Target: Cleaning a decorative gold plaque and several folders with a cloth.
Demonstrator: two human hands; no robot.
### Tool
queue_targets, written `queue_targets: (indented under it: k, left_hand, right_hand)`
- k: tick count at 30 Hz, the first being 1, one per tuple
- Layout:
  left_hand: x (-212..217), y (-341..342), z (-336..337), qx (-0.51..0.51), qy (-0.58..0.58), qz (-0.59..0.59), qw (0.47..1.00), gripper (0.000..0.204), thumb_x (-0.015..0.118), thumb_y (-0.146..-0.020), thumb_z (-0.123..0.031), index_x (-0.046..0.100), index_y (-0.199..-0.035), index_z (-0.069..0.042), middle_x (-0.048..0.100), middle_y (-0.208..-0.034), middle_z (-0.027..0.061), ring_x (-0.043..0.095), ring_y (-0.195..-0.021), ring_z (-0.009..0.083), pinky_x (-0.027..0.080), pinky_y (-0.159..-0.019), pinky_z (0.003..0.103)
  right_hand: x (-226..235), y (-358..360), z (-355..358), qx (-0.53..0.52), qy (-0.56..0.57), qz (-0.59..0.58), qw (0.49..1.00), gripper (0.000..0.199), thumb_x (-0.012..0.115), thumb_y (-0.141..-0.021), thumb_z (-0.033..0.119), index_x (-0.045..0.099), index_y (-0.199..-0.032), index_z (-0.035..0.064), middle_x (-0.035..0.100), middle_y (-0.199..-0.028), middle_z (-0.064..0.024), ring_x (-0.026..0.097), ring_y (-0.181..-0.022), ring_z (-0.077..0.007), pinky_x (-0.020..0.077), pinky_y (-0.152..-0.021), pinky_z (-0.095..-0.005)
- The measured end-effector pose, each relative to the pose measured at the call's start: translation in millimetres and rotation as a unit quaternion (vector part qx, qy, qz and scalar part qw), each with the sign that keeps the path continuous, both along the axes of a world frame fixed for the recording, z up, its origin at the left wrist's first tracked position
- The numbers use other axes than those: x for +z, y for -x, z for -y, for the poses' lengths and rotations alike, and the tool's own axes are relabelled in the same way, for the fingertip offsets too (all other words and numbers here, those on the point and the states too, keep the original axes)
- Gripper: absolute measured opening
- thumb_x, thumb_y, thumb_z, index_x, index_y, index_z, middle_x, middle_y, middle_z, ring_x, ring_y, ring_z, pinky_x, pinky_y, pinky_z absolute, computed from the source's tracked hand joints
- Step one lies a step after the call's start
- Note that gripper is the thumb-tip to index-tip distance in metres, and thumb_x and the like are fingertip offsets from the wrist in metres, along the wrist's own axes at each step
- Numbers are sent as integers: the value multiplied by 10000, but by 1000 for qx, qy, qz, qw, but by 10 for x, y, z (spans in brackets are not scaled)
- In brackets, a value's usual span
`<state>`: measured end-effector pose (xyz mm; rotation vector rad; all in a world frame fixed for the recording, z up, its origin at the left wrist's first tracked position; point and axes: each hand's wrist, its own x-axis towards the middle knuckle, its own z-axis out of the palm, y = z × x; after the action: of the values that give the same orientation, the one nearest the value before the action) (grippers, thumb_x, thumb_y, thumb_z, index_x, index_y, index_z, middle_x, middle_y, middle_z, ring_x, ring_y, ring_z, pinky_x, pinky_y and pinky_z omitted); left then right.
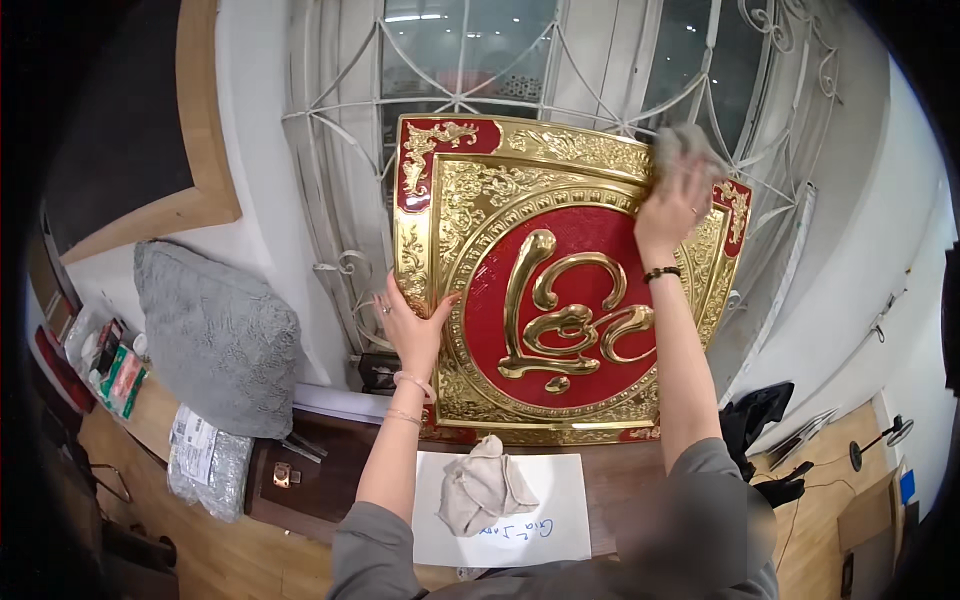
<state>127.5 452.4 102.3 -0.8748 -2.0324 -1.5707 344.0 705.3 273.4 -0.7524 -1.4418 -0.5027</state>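
Observation:
A gold and red relief plaque (pixel 490 260) in a square ornate frame leans upright against the barred window, with a large raised gold character on its round red centre. My left hand (pixel 412 322) grips the plaque's left edge, thumb across the front and fingers at the rim. At the top right corner, my right hand (pixel 675 210) is closed on a grey cloth (pixel 690 147) pressed to the frame; the cloth looks blurred. A second crumpled beige-grey cloth (pixel 484 486) lies on a white sheet of paper (pixel 560 490) just below the plaque.
White metal window bars (pixel 460 100) stand behind the plaque. To the left are a grey fluffy cushion (pixel 215 335), a bubble-wrapped package (pixel 208 455) and a small metallic item (pixel 286 474) on the dark brown table (pixel 330 465). Black fabric (pixel 755 420) lies at the right.

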Motion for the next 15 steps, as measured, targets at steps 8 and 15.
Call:
queue_targets:
  k: [8,15]
  left_hand:
    - [19,30,49,-8,-22,-41,999,943,795,-703,-435,317,-1379,16,566,-1225,221,497,-1205,345,144,-1157,497]
    - [25,88,48,-15,-13,-42,999,952,792,-698,-449,315,-1380,14,572,-1207,212,496,-1202,339,134,-1155,507]
  right_hand:
    - [-236,1386,1110,133,-21,115,984,559,541,-871,109,430,-1419,113,286,-1536,-111,238,-1399,-417,197,-1159,-485]
    - [53,1383,1090,224,-206,406,862,551,563,-814,61,501,-1359,113,409,-1467,-103,288,-1384,-397,250,-1143,-495]
